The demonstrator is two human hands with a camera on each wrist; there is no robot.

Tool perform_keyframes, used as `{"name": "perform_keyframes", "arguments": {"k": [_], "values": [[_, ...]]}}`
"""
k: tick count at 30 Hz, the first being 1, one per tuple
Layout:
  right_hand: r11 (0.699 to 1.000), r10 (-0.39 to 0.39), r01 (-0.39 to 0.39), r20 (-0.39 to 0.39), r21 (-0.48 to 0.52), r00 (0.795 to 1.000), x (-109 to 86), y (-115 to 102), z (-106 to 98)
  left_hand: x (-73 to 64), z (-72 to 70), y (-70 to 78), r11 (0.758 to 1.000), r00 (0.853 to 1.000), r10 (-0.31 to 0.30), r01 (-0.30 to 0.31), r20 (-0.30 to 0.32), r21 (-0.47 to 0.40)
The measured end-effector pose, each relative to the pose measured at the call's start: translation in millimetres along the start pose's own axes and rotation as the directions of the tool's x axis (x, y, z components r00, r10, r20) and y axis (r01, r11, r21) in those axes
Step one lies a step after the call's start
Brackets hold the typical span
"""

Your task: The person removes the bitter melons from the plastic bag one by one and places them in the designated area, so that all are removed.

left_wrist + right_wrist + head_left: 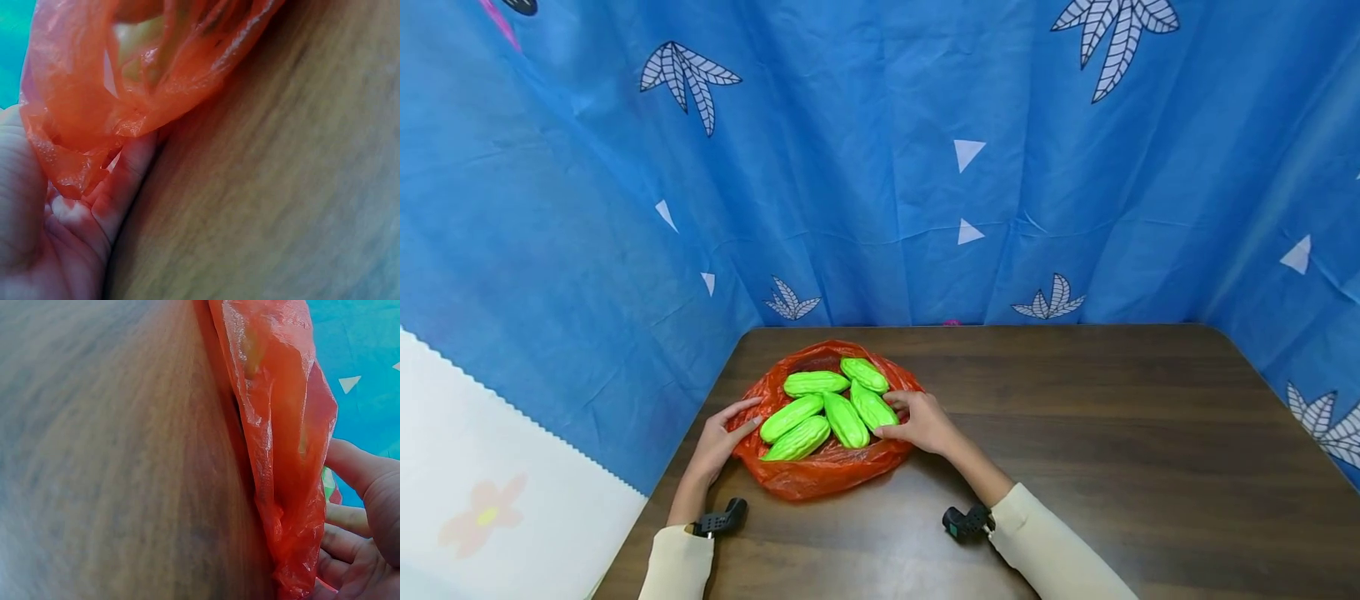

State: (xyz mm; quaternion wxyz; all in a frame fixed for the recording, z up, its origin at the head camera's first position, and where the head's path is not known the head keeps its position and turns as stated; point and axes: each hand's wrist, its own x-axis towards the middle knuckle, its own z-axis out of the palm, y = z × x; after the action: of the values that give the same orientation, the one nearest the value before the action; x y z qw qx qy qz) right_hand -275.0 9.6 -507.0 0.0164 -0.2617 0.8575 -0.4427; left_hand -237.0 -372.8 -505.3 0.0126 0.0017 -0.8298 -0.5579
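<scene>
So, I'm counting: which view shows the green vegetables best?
The head view: six green vegetables show in the open red bag. Both wrist views give only dim shapes through plastic, the right plus a green sliver.

A dark brown, wood-grained table (1075, 450) carries an open red plastic bag (820, 481) near its far left corner.

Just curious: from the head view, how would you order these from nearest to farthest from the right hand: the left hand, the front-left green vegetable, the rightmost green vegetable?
Nearest to the right hand first:
1. Rightmost green vegetable: at its fingertips.
2. Front-left green vegetable: across the red bag.
3. Left hand: at the bag's left rim.
</scene>
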Motion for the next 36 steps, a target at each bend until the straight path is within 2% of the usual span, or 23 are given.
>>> {"name": "perform_keyframes", "arguments": {"k": [7,11,20,29,36], "values": [[1.000,0.011,-0.011,0.004,-0.016,1.000,-1.2,-0.9,-1.4,-0.5,0.8,2.7,1.000,1.000,-0.004,0.004,0.004,0.015],[1.000,0.002,-0.002,0.010,0.017,1.000,-2.4,-2.0,-0.1,-2.3,0.9,0.2,1.000,1.000,0.006,-0.006,0.003,0.011],[0.997,-0.016,0.016,0.000,0.073,1.000,-2.2,-2.6,0.2,14.2,-2.0,-33.9,1.000,1.000,0.000,0.000,-0.017,0.015],[0.996,-0.021,0.022,-0.015,0.088,1.000,-1.5,-6.3,-3.8,13.9,-1.0,-33.5,1.000,0.999,0.022,-0.022,-0.032,0.012],[0.995,-0.023,0.024,-0.013,0.099,1.000,-1.0,-10.1,-8.7,13.8,-0.8,-33.0,1.000,1.000,0.017,-0.017,-0.024,-0.001]]}}
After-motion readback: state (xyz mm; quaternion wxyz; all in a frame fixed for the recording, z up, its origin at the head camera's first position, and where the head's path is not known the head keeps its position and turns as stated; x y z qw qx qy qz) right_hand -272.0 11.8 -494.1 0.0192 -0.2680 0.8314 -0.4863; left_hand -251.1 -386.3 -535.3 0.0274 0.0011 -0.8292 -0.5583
